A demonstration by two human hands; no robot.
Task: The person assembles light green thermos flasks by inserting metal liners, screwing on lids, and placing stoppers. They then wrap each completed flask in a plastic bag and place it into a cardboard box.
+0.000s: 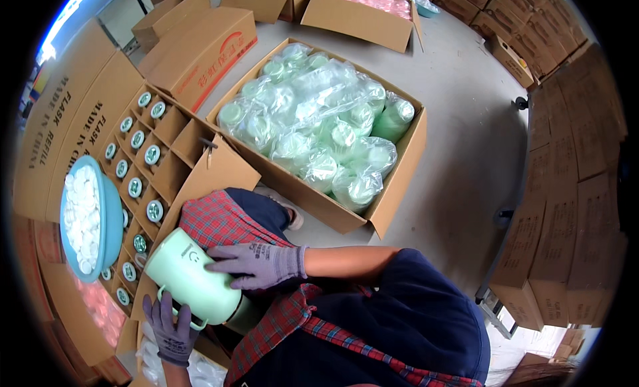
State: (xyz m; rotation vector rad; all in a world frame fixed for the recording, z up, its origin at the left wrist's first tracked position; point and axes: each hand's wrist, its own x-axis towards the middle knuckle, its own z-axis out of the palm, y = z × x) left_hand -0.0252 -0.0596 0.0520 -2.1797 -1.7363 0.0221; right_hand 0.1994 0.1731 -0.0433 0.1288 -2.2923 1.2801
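A mint-green thermos jug (193, 280) with a small smiling face printed on its side lies tilted across my lap. My left hand (172, 328), in a grey-purple glove, grips it by the handle side at the lower left. My right hand (261, 264), gloved the same way, is laid over the jug's upper side with fingers and thumb spread round the body. At the jug's lower right end a dark opening shows in part, with another pale green piece (245, 315) beside it. My sleeve and lap hide what lies beneath.
A divided carton (190, 130) of glass flask refills stands left, with a blue basin (113, 217) of small white parts on it. Ahead is an open carton (293, 170) of bagged green bodies. Stacked cartons (556, 207) line the right; a pink-filled carton (356, 24) stands far.
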